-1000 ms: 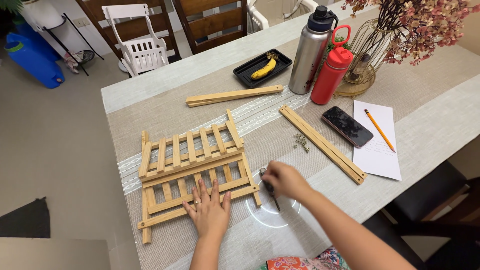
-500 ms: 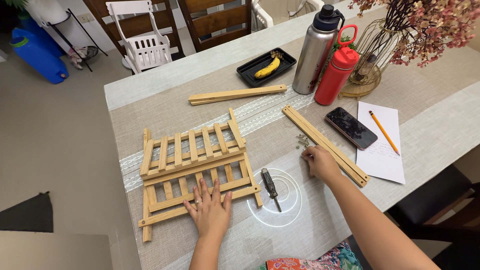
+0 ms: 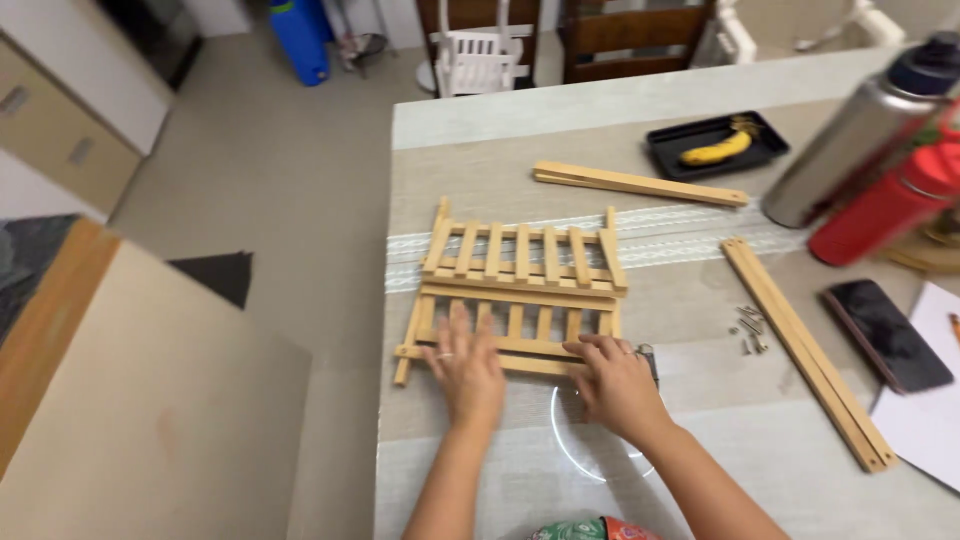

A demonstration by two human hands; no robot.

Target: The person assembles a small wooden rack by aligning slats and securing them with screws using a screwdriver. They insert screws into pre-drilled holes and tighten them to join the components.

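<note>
Both hands, left hand (image 3: 468, 368) and right hand (image 3: 618, 385), press flat, fingers spread, on the wooden rack (image 3: 520, 290) mid-table; 2 loose rails (image 3: 640, 183) and screws (image 3: 748, 327) seemingly await fitting.

Wooden slatted rack (image 3: 520, 290): pale wood, lying flat on the surface, 2 hinged panels of short upright slats between long cross rails. Far panel overlaps a white lace runner strip; near panel's front rail sits under both palms. Rails run left to right, slightly skewed.
</note>
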